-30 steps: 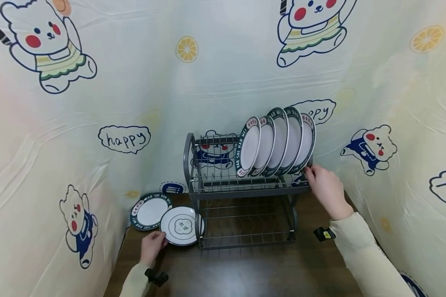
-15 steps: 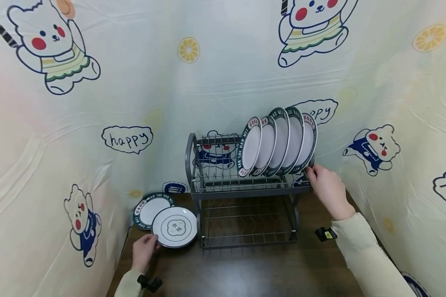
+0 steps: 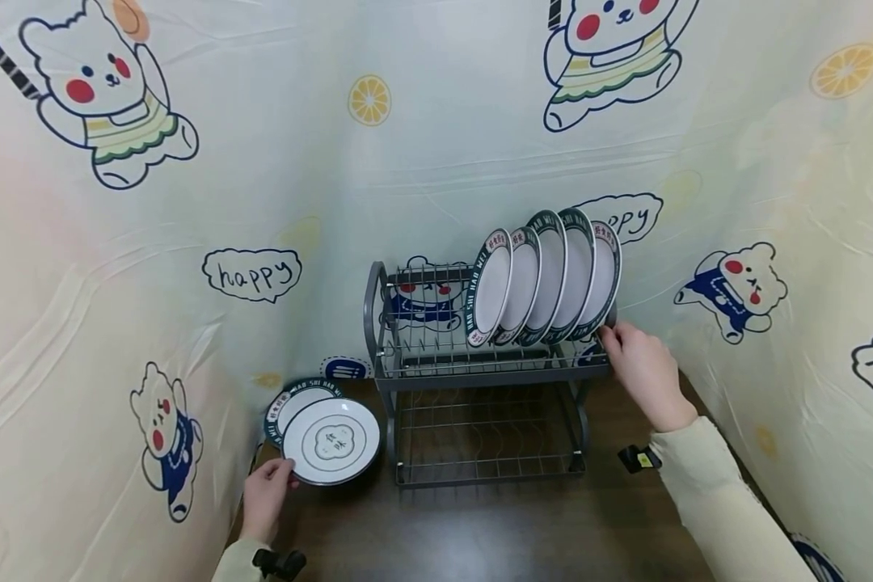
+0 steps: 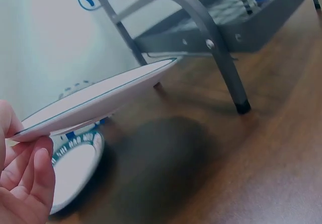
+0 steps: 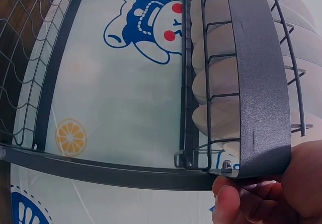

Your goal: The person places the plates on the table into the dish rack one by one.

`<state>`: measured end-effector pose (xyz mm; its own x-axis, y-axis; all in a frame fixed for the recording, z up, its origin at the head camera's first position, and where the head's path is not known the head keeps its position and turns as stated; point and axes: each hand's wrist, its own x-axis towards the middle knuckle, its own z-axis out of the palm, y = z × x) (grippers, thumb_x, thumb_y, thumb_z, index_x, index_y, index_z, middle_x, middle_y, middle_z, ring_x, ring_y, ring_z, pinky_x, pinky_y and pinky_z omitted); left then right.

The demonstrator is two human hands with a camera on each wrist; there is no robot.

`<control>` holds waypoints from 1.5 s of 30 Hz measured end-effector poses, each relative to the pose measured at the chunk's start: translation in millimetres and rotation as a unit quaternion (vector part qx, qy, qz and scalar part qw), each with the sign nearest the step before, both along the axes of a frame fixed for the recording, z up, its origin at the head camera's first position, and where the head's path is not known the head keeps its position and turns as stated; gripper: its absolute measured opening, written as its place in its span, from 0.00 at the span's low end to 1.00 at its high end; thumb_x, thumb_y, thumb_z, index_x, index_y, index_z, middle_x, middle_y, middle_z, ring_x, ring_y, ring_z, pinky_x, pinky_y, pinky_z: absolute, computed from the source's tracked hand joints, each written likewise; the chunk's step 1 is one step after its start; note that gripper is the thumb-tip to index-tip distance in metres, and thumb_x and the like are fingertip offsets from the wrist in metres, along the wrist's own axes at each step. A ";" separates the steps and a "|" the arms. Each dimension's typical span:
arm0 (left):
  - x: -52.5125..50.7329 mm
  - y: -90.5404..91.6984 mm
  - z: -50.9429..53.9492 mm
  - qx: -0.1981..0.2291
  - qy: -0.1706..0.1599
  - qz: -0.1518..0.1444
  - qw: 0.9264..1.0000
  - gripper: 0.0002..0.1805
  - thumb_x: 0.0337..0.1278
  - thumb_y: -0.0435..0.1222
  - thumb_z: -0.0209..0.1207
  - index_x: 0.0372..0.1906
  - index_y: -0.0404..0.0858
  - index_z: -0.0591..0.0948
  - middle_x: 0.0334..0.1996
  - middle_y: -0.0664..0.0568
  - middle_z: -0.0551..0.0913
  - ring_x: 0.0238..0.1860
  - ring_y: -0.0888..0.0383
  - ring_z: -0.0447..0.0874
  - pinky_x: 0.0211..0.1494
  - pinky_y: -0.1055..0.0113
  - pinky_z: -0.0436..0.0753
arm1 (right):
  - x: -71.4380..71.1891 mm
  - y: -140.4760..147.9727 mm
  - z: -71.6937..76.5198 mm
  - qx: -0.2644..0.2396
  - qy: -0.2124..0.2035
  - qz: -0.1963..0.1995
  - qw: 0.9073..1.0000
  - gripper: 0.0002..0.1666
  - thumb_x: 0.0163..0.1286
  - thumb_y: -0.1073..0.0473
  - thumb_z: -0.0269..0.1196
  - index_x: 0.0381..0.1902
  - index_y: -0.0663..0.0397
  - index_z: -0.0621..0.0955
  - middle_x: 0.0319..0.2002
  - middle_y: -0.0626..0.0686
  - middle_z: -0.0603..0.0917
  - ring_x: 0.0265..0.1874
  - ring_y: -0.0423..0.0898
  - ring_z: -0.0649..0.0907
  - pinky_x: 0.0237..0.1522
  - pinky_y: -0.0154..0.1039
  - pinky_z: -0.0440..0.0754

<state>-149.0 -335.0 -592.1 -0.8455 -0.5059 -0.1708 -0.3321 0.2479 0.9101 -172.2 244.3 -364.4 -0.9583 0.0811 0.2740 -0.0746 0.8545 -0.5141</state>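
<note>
My left hand (image 3: 263,499) pinches the left rim of a white plate (image 3: 313,457) with a thin dark edge and a printed emblem in its middle. In the left wrist view this plate (image 4: 105,95) is off the table, tilted, with its shadow below. A green-rimmed plate (image 3: 280,411) lies behind it, partly covered. My right hand (image 3: 647,378) grips the right end of a grey two-tier dish rack (image 3: 480,378); the right wrist view has the fingers (image 5: 229,200) curled at the frame's corner. Several green-rimmed plates (image 3: 489,291) stand upright on the upper tier's right side.
The rack's lower tier (image 3: 487,469) holds no plates. Left of the upright plates, the upper tier shows bare wire slots (image 3: 425,343). A brown table (image 3: 473,533) lies beneath, and printed cloth (image 3: 436,162) hangs behind and at both sides.
My left hand has drawn the emblem plate leftward and toward me, away from the rack's left leg, so it now covers more of the green-rimmed plate. The right hand stays at the rack.
</note>
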 end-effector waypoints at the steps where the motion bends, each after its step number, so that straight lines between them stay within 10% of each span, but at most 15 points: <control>1: 0.5 -0.1 3.0 0.003 -0.002 0.003 1.000 0.19 0.69 0.36 0.54 0.53 0.23 0.81 0.29 0.51 0.85 0.28 0.61 0.83 0.35 0.65 0.87 | 0.1 0.2 -0.1 0.000 0.000 -0.001 1.000 0.25 0.85 0.51 0.48 0.26 0.57 0.74 0.18 0.52 0.75 0.17 0.48 0.76 0.16 0.41 0.69; 19: 13.8 6.5 49.3 0.043 0.008 0.030 0.999 0.19 0.75 0.38 0.52 0.52 0.24 0.82 0.26 0.58 0.81 0.27 0.62 0.78 0.30 0.72 0.80 | 0.0 0.1 -2.7 0.006 0.010 -0.004 1.000 0.26 0.85 0.51 0.47 0.25 0.57 0.74 0.17 0.53 0.75 0.15 0.48 0.75 0.15 0.42 0.69; 45: 31.8 10.1 124.0 0.143 0.052 -0.005 0.988 0.18 0.76 0.36 0.55 0.27 0.50 0.87 0.22 0.60 0.80 0.25 0.63 0.74 0.28 0.73 0.78 | -0.8 1.2 -0.3 -0.009 0.010 0.007 1.000 0.26 0.86 0.51 0.48 0.27 0.58 0.74 0.17 0.52 0.73 0.16 0.48 0.73 0.17 0.41 0.68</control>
